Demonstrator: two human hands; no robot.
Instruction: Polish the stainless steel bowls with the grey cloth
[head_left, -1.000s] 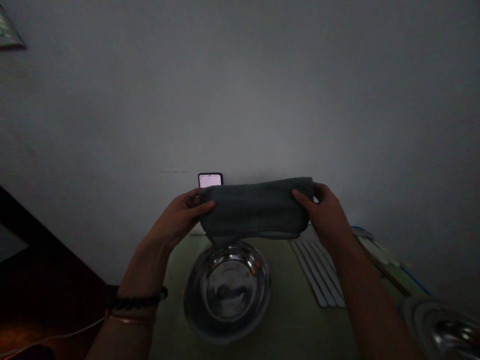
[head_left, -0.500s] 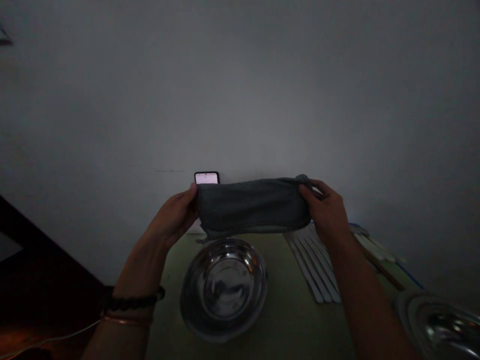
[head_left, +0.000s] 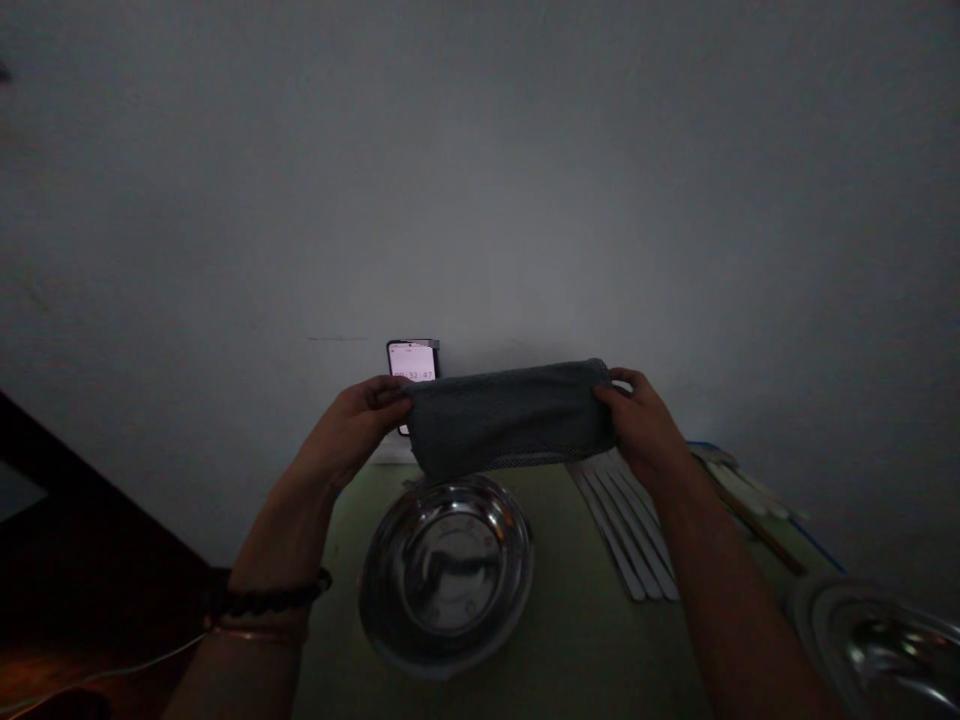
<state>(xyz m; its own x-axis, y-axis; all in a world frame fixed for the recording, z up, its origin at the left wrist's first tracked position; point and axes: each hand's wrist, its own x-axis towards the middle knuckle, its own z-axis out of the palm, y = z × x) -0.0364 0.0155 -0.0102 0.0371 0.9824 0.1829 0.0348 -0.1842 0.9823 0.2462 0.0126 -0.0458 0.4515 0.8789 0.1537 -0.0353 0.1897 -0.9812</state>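
Note:
A folded grey cloth [head_left: 514, 420] is stretched between my two hands, above the far rim of a shiny metal bowl [head_left: 450, 580]. My left hand [head_left: 360, 425] pinches its left upper corner between thumb and fingers. At the other end, my right hand [head_left: 637, 415] grips the right upper corner the same way. The cloth's lower edge shows a mesh-like trim. Behind the left end stands a phone [head_left: 412, 360] with a lit screen showing digits, its lower part mostly covered by the cloth and hand.
Several flat metal utensils [head_left: 626, 530] lie side by side on the greenish table [head_left: 577, 640], partly behind my right arm. More metal bowls [head_left: 885, 640] sit at the lower right. Pale sticks [head_left: 742, 490] and a brown stick [head_left: 757, 530] lie beyond my right forearm. A grey wall [head_left: 480, 200] rises behind.
The cloth's left end has moved slightly right and down with my left hand, uncovering more of the phone. The loose bit hanging at its lower left is now mostly out of sight.

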